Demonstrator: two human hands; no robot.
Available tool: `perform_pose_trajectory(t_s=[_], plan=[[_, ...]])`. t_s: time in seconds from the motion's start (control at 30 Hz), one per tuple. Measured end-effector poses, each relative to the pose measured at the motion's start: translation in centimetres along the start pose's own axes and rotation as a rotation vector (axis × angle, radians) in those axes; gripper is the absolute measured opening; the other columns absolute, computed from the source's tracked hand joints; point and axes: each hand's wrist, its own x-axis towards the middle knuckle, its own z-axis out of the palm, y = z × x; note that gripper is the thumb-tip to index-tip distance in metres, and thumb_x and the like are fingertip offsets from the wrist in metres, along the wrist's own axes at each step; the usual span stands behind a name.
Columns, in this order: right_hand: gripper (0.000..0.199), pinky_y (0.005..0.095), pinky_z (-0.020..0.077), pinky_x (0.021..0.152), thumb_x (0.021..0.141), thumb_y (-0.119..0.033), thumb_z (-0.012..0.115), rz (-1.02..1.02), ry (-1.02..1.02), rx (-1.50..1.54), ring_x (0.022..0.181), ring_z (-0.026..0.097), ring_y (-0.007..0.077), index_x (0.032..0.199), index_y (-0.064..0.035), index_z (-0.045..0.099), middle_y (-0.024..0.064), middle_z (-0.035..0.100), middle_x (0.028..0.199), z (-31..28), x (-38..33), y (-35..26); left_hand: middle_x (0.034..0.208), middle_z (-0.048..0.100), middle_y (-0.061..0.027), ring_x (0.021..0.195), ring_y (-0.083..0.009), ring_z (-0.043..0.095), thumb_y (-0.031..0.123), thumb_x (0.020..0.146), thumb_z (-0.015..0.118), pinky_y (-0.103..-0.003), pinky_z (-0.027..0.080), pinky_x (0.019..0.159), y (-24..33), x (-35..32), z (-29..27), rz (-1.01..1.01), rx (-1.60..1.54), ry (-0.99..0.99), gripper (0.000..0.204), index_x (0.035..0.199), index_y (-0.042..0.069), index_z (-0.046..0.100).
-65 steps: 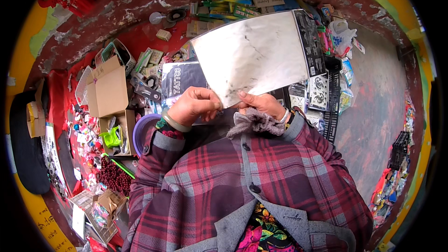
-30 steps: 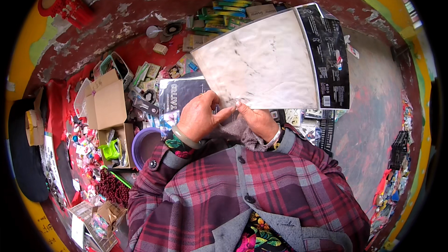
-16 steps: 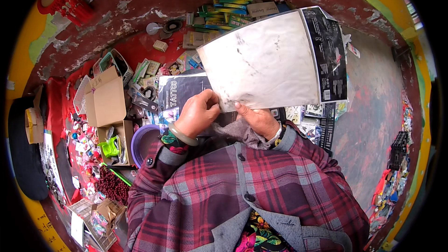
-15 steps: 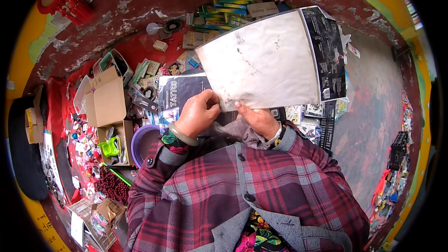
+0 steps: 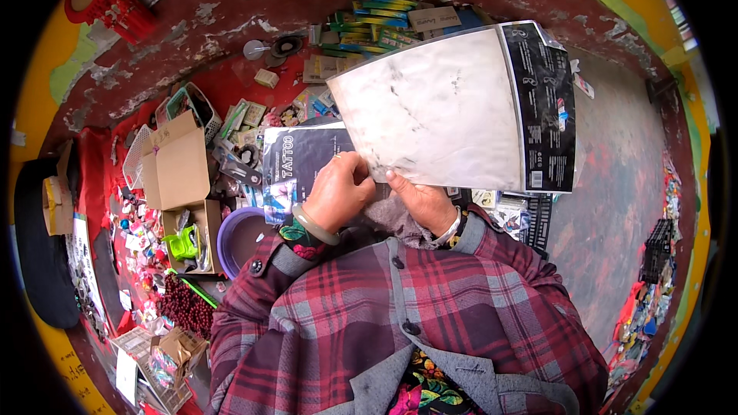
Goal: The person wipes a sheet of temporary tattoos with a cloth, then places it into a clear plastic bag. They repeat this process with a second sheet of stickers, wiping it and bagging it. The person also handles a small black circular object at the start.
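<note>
A single wide fisheye view looks steeply down from the person's head, so the plaid-sleeved forearms rise from the lower edge and straight lines bow toward the dark round rim. The left hand [image 5: 338, 192] and right hand [image 5: 419, 198] sit close to the lens near the middle, with the large pale sheet with a black printed strip [image 5: 446, 107] just above them. Farther off, toward the top and left, lie the red cloth-covered ground [image 5: 231, 77] and an open brown cardboard box [image 5: 177, 161]; grey pavement [image 5: 615, 184] fills the right side.
</note>
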Motion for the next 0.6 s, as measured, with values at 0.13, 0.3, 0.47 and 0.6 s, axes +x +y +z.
perform_pose_trajectory(t_s=[0.13,0.3,0.47,0.6], plan=[[0.026,0.0280,0.0449,0.080,0.094,-0.021,0.054,-0.053,0.065,-0.048,0.086,0.058,0.0173,0.103,0.0021,0.062,0.0078,0.064,0.092,0.2,0.0,0.4,0.074,0.058,-0.0144,0.072,-0.0275,0.059,0.004,0.069,0.065,-0.035,0.046,0.065,-0.6,0.0,0.2,0.069,-0.025,0.040,0.011,0.074,-0.001,0.057],[0.030,0.0290,0.0435,0.070,0.095,-0.026,0.051,0.084,0.113,-0.105,0.072,0.053,0.0169,0.093,0.0022,0.061,0.0057,0.059,0.077,-1.4,0.6,0.6,0.074,0.057,-0.0070,0.068,-0.0179,0.055,-0.005,0.070,0.063,-0.028,0.043,0.061,-1.7,0.1,-0.4,0.122,-0.170,0.110,0.006,0.072,-0.001,0.058],[0.036,0.0277,0.0401,0.063,0.095,-0.033,0.050,0.197,0.041,-0.158,0.065,0.046,0.0149,0.091,0.0013,0.060,0.0031,0.052,0.071,-1.6,0.5,0.2,0.080,0.060,-0.0023,0.062,-0.0075,0.051,-0.004,0.075,0.064,-0.019,0.041,0.054,-1.4,-0.1,-2.3,-0.218,-0.741,0.006,0.006,0.074,0.001,0.061],[0.042,0.0258,0.0415,0.066,0.094,-0.039,0.050,0.465,-0.041,0.036,0.071,0.051,0.0120,0.095,0.0011,0.063,0.0026,0.058,0.074,-1.6,0.9,0.9,0.080,0.061,-0.0038,0.061,-0.0081,0.053,-0.004,0.074,0.066,-0.019,0.043,0.055,-1.7,-0.3,-2.9,-0.369,-0.911,0.003,0.010,0.082,-0.002,0.062]])
